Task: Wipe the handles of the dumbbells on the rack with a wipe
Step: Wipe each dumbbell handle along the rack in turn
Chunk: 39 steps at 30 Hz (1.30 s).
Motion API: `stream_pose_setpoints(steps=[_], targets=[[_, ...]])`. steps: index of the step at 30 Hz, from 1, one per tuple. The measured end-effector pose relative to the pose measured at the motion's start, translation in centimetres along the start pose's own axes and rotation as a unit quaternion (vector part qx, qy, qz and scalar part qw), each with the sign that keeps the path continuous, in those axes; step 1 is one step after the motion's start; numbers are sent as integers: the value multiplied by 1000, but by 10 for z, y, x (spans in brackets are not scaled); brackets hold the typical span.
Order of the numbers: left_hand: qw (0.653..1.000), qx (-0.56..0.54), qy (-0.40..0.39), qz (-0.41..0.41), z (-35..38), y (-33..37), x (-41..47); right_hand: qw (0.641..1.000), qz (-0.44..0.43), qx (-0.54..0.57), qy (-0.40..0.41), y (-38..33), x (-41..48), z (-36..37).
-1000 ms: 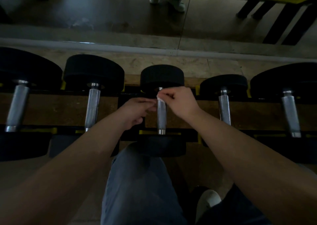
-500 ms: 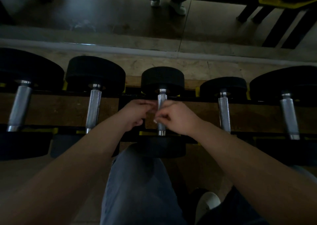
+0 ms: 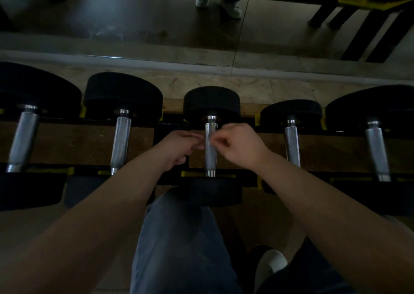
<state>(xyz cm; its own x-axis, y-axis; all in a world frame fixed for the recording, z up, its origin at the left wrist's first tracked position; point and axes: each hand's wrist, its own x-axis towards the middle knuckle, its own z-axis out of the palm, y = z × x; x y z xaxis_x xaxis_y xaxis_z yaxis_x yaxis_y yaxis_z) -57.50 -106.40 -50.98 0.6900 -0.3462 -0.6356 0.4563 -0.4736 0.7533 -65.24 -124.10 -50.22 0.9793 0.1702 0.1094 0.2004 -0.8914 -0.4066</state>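
Observation:
Five black-headed dumbbells with steel handles lie side by side on the rack (image 3: 257, 178). My hands work on the middle dumbbell's handle (image 3: 210, 159). My left hand (image 3: 179, 148) sits on the handle's left side, its curled fingertips against the metal. From the right, my right hand (image 3: 240, 147) pinches thumb and finger at the handle. The wipe (image 3: 210, 142) shows only as a pale band over the handle between my fingertips and is hard to tell from the metal.
Two dumbbell handles (image 3: 121, 141) (image 3: 23, 136) lie to the left and two more (image 3: 292, 143) (image 3: 377, 150) to the right. Behind the rack is a low ledge and a mirror (image 3: 134, 20). My knee (image 3: 179, 237) and shoe (image 3: 270, 264) are below the rack.
My right hand slid with the wipe from the far end of the middle handle toward its middle. My left hand stayed beside the handle.

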Motion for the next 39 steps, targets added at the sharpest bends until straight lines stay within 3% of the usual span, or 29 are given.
stream_pose_setpoints(steps=[3, 5, 8, 11, 13, 18, 20, 25, 28, 30, 32, 34, 36, 39], targets=[[1000, 6, 1, 7, 1, 0, -2, 992, -29, 79, -91, 1, -21, 4], [1000, 6, -3, 7, 1, 0, -3, 995, 12, 98, -31, 5, -19, 12], [1000, 7, -5, 0, -1, -2, -2, 978, 119, 106, 132, 8, 2, 18], [1000, -3, -5, -4, -2, -3, -1, 949, 212, 159, 170, 5, 12, 20], [1000, -4, -6, -3, -1, -2, 0, 950, 208, 184, 145, 0, 4, 23], [1000, 4, -3, 6, 2, -4, 4, 994, 41, 105, 2, -7, -21, 21], [1000, -5, 6, 10, 2, -4, 3, 999, 13, 50, 16, -9, -5, 15], [999, -22, 47, 12, -1, -3, -1, 989, 88, -86, 87, -23, 28, 6], [994, -66, 76, 34, -2, -1, -2, 991, 62, -103, -60, -36, 18, 8], [993, -39, 97, 55, -1, -1, -4, 980, 47, -106, -161, -42, 11, 10], [992, 8, 95, 85, -1, -3, -8, 982, 68, -31, -173, -41, 10, 9], [991, 20, 70, 114, -1, -6, -14, 978, 144, 118, -98, -37, 11, 5], [990, -8, 29, 141, -3, -9, -22, 944, 217, 250, -2, -33, 12, 0], [983, -41, 12, 177, -2, -13, -28, 877, 283, 388, 10, -37, 12, -5]])
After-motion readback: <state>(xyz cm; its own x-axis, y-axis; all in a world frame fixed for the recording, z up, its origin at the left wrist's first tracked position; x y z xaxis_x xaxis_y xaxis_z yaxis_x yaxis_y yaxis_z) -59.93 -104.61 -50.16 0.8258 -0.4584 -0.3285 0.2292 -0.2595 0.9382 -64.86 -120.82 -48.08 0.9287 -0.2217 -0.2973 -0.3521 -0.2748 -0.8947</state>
